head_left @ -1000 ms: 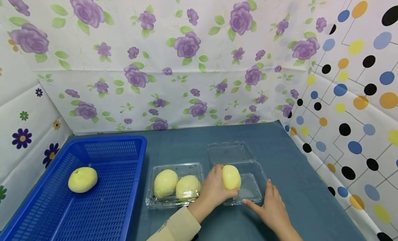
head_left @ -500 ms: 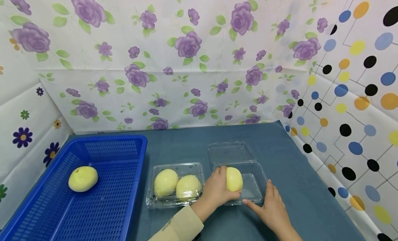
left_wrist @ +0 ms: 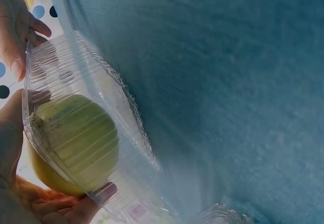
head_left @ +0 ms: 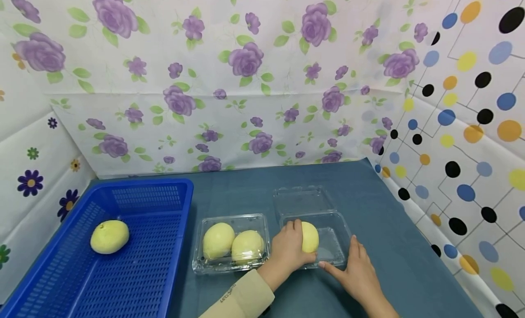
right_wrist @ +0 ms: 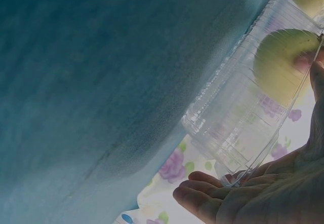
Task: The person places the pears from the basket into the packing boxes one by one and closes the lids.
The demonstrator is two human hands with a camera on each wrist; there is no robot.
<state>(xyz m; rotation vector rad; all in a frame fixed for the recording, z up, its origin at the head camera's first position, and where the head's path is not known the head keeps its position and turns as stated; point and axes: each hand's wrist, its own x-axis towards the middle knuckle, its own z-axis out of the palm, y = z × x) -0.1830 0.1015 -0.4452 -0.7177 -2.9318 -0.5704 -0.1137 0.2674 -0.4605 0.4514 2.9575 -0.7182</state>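
Note:
My left hand [head_left: 287, 247] grips a pale yellow melon [head_left: 310, 238] in the left part of an open clear plastic clamshell box [head_left: 342, 238]. Through the box's ribbed wall, the left wrist view shows the melon low inside with fingers [left_wrist: 81, 211] around its far side. My right hand [head_left: 357, 274] is at the box's front right corner, thumb spread from its straight fingers. In the right wrist view those fingers [right_wrist: 202, 196] lie along the box's side. The box's lid [head_left: 303, 201] is folded back, away from me. My left hand partly hides the melon.
Left of the open box stands a second clear box [head_left: 197, 265], its lid down over two melons [head_left: 218, 241]. A blue plastic basket [head_left: 135, 268] farther left holds one melon [head_left: 109, 237]. Patterned sheets [head_left: 246, 126] enclose the blue-grey table [head_left: 393, 236].
My left hand has shifted slightly right and lowered the melon a little into the open box. My right hand has stayed at the box's corner.

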